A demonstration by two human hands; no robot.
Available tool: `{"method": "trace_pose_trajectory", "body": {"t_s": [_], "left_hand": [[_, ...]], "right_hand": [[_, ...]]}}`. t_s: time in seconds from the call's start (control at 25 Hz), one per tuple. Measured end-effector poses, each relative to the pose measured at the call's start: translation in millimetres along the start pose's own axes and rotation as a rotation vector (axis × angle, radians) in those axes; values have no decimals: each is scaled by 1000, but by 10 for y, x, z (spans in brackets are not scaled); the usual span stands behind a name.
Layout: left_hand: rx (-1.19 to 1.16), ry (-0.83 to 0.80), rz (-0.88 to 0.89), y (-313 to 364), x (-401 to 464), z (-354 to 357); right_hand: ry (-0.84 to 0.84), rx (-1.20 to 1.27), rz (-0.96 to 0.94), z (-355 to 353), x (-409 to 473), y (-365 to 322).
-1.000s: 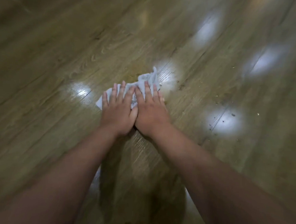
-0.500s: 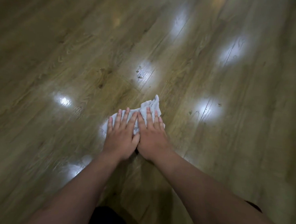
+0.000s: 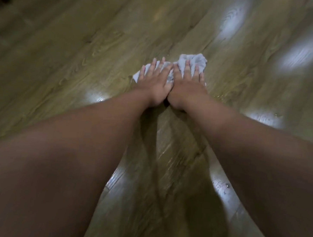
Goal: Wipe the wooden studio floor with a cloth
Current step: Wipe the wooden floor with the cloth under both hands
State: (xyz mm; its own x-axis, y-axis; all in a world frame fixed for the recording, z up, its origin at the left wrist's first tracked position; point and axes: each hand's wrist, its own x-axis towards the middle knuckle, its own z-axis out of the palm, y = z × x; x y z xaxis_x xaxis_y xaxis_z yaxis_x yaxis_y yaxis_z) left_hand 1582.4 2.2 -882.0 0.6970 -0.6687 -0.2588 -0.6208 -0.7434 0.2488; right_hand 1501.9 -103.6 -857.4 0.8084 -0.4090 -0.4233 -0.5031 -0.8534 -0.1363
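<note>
Head view, looking down two outstretched forearms, shows the job in mid-stroke rather than near any end. The wooden floor (image 3: 82,62) carries a wet-looking sheen on the boards between and below the arms, with a few droplets near the right forearm and beside the hands, which suggests that strip has been passed over; the planks farther out, to the left and toward the top, show only lamp glare and grain, and whether they have been wiped cannot be told from here. I would judge that much of the floor in sight is left to do. The cloth (image 3: 194,61), a crumpled pale rag, lies flat on the floor at the far end of the reach, pinned under both palms. The left hand (image 3: 155,81) rests on its left part with fingers straight and spread, pressing down rather than gripping; a corner of cloth pokes out just beyond its little finger. The right hand (image 3: 188,83) lies touching the left, thumb side to thumb side, fingers likewise extended over the bunched right part, where the cloth rises in a ruffled fold past the fingertips.
</note>
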Motion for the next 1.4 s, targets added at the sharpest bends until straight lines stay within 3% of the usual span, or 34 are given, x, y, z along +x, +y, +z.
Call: {"method": "trace_pose_trajectory", "body": {"t_s": [0.24, 0.4, 0.6, 0.72, 0.88, 1.16, 1.4], "left_hand": [[-72, 70, -12, 145, 24, 62], [-87, 73, -6, 452, -721, 300], [-6, -85, 129, 1184, -1837, 652], [13, -91, 191, 1547, -2533, 889], [-27, -49, 96, 1776, -3082, 1132], [-40, -18, 145, 1783, -2749, 1110], [19, -131, 173, 2143, -1282, 885]], "right_hand": [[33, 45, -32, -47, -71, 123], [85, 115, -81, 271, -829, 276], [108, 185, 43, 821, -2181, 775], [104, 199, 123, 1105, -2909, 957], [71, 167, 154, 1356, -3389, 1052], [63, 224, 77, 1196, -3109, 1248], [143, 255, 167, 714, -2074, 1797]]}}
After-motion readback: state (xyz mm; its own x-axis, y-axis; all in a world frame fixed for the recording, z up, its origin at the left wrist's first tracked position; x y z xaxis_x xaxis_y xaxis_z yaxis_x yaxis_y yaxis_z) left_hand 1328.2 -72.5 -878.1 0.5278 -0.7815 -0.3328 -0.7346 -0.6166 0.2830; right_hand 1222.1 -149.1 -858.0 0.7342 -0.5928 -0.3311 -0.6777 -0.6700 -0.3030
